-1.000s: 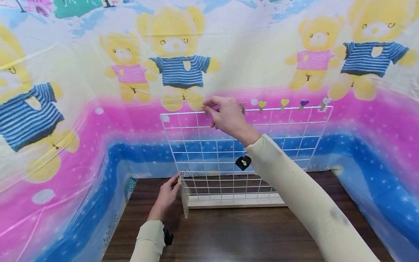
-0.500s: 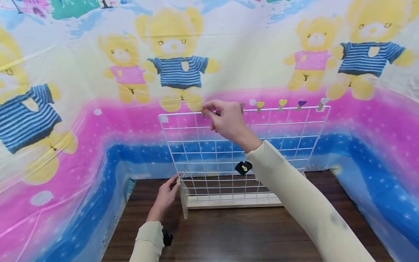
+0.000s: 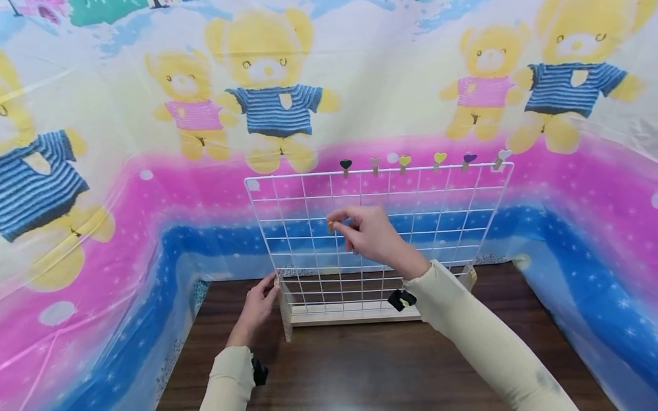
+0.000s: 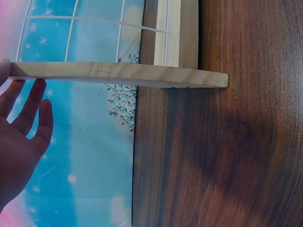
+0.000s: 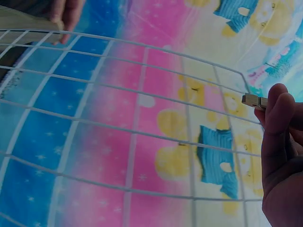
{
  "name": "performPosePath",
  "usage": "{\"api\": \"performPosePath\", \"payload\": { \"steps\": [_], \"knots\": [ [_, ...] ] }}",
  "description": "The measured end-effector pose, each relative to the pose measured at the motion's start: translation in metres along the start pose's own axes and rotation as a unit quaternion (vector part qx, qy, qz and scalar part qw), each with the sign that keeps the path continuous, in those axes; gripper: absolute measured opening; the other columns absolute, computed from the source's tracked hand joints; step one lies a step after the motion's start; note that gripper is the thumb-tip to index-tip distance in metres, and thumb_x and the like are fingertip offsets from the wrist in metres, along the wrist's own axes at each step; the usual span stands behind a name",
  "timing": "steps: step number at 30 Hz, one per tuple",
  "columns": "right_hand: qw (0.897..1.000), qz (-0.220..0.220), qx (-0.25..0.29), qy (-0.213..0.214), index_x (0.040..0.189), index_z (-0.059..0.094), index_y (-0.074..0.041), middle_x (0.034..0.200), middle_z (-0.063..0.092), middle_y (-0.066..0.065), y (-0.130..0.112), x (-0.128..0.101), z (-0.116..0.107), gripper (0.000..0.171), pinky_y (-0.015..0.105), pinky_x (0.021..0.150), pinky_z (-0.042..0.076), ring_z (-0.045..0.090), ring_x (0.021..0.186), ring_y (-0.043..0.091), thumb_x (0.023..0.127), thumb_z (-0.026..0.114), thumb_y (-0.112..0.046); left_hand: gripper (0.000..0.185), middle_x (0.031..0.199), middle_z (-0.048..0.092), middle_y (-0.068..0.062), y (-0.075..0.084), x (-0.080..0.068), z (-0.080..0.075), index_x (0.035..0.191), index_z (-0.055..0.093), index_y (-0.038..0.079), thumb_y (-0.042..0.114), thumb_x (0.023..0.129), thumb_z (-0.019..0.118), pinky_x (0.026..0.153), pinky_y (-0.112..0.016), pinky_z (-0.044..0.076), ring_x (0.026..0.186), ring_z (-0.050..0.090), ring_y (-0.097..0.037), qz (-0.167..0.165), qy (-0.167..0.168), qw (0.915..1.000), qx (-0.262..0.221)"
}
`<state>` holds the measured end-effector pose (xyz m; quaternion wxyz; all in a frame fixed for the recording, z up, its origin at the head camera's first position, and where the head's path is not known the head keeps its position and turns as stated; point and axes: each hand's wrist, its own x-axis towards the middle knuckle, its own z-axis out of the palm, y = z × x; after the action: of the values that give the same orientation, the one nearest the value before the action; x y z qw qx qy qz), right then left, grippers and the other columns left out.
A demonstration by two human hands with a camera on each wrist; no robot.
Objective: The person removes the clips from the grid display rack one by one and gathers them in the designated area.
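A white wire grid point(image 3: 288, 175) stands upright in a wooden base point(image 3: 354, 319). My right hand point(image 3: 372, 231) pinches a small clothespin point(image 3: 330, 226) with an orange top, held in front of the grid below its top rail. In the right wrist view the wooden end of this clothespin point(image 5: 253, 100) pokes out from between thumb and finger. My left hand point(image 3: 259, 302) grips the base's left wooden side piece point(image 4: 142, 73), thumb on one face and fingertips on the other. Clothespins with hearts line the top rail, among them a dark green one point(image 3: 346, 165) and a white one point(image 3: 501, 158).
The base rests on a dark brown wooden table point(image 3: 370, 365). Behind and at both sides hangs a cloth point(image 3: 123, 228) printed with teddy bears. Between the green and white hearts sit pink, yellow and purple ones point(image 3: 469, 159).
My right hand has come down from the top rail with the orange clothespin. The dark green heart it covered is now in sight. My left hand stays at the wooden side piece.
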<state>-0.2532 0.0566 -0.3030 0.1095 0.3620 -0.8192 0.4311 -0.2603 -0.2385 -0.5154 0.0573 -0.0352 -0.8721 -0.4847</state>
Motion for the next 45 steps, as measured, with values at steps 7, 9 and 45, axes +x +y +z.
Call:
{"api": "performPosePath", "payload": {
  "steps": [7, 9, 45],
  "knots": [
    [0.997, 0.057, -0.003, -0.05, 0.109, 0.068, -0.015, 0.06, 0.059, -0.004, 0.034, -0.035, 0.017, 0.017, 0.029, 0.044, 0.047, 0.058, 0.052, 0.019, 0.095, 0.059, -0.016, 0.044, 0.132, 0.05, -0.024, 0.001, 0.003, -0.001, 0.143, 0.042, 0.01, 0.014, 0.1, 0.049, 0.093, -0.052, 0.043, 0.119, 0.049, -0.036, -0.006, -0.002, 1.0, -0.001],
    [0.996, 0.071, 0.001, -0.055, 0.108, 0.069, -0.014, 0.062, 0.06, -0.004, 0.045, -0.045, 0.023, 0.017, 0.029, 0.045, 0.048, 0.06, 0.055, 0.017, 0.094, 0.06, -0.015, 0.044, 0.133, 0.05, -0.024, 0.0, 0.003, -0.001, 0.143, 0.042, 0.01, 0.014, 0.1, 0.049, 0.093, -0.052, 0.043, 0.12, 0.048, -0.037, -0.005, -0.001, 1.0, -0.002],
    [0.967, 0.21, 0.113, -0.088, 0.094, 0.07, -0.005, 0.078, 0.066, -0.006, 0.168, -0.181, 0.126, 0.012, 0.03, 0.059, 0.053, 0.064, 0.07, 0.02, 0.089, 0.067, -0.016, 0.046, 0.135, 0.048, -0.024, -0.003, 0.003, -0.001, 0.145, 0.038, 0.01, 0.016, 0.1, 0.048, 0.093, -0.05, 0.043, 0.12, 0.048, -0.036, -0.017, -0.013, 0.9997, -0.013]
  ]
}}
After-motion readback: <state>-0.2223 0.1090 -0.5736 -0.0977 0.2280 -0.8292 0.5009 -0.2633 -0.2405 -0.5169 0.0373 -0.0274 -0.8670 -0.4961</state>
